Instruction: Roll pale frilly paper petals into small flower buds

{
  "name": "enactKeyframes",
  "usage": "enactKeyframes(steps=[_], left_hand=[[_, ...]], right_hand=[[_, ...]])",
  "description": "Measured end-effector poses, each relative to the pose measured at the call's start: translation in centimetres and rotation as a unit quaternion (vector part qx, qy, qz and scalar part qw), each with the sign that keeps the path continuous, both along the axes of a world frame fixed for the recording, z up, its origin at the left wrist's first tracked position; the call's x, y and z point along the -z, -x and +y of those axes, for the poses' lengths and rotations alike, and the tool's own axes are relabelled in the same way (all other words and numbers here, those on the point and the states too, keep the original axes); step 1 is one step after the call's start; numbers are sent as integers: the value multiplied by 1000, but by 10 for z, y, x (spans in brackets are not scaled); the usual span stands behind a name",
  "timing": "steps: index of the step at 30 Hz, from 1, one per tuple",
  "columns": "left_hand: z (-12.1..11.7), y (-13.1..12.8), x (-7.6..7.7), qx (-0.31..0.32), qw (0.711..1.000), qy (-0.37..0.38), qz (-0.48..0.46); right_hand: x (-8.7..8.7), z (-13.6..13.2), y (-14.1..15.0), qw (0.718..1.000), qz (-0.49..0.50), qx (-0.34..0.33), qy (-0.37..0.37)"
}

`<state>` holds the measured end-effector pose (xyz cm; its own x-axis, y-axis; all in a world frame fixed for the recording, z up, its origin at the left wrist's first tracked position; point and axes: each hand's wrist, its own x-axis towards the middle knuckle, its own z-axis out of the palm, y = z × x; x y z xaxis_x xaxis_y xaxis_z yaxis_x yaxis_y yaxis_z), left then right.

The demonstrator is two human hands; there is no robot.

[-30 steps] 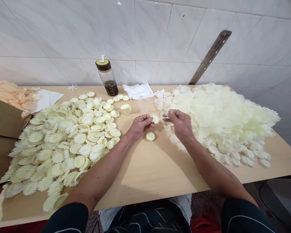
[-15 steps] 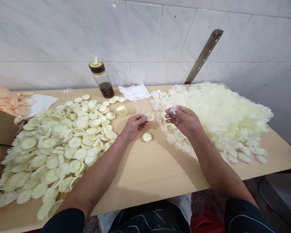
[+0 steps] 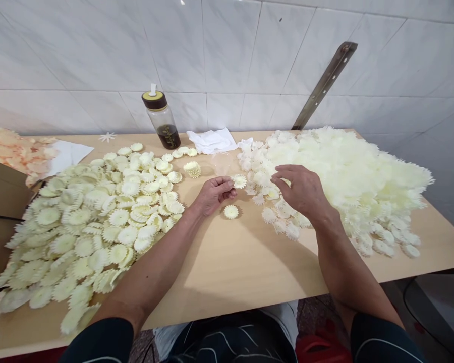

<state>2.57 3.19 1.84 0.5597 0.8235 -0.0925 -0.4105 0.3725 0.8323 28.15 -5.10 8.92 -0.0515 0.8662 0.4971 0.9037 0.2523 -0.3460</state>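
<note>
My left hand (image 3: 215, 195) is closed, pinching a pale yellow flower-shaped piece (image 3: 239, 181) with a toothed rim between thumb and fingers. Just below it, a similar scalloped flower piece (image 3: 231, 212) lies flat on the table. My right hand (image 3: 301, 187) is over the near left edge of a large heap of thin, translucent whitish flower layers (image 3: 336, 171). Its thumb and fingers are bent with a gap between them, and I see nothing held there. To the left spreads a broad pile of thicker cream-yellow flower pieces (image 3: 117, 217).
A bottle (image 3: 162, 121) of dark liquid stands by the tiled wall. Near it are a short stack of flower pieces (image 3: 192, 169) and a crumpled white tissue (image 3: 212, 140). A slotted metal bar (image 3: 325, 85) leans on the wall. Orange-tinted petals (image 3: 15, 151) lie far left.
My right hand lifted a small whitish petal layer half a second ago. It now shows none and sits lower, back over the heap's edge. My left hand keeps its flower piece.
</note>
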Motion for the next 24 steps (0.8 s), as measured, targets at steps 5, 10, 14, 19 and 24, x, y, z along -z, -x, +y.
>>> enactKeyframes(steps=[5,10,14,19,24], left_hand=[[-2,-3,4,19,1000,-16,9],[-6,-6,4,42,999,-11,23],[-7,-7,3,45,999,-7,17],[-6,-8,6,25,1000,-1,17],[-7,-8,6,33,999,-7,12]], right_hand=[[4,0,34,986,92,-67,-121],[28,7,55,980,104,-85,-145],[38,10,58,976,112,-82,-166],[41,10,62,974,121,-79,-173],[50,15,62,979,88,-86,-163]])
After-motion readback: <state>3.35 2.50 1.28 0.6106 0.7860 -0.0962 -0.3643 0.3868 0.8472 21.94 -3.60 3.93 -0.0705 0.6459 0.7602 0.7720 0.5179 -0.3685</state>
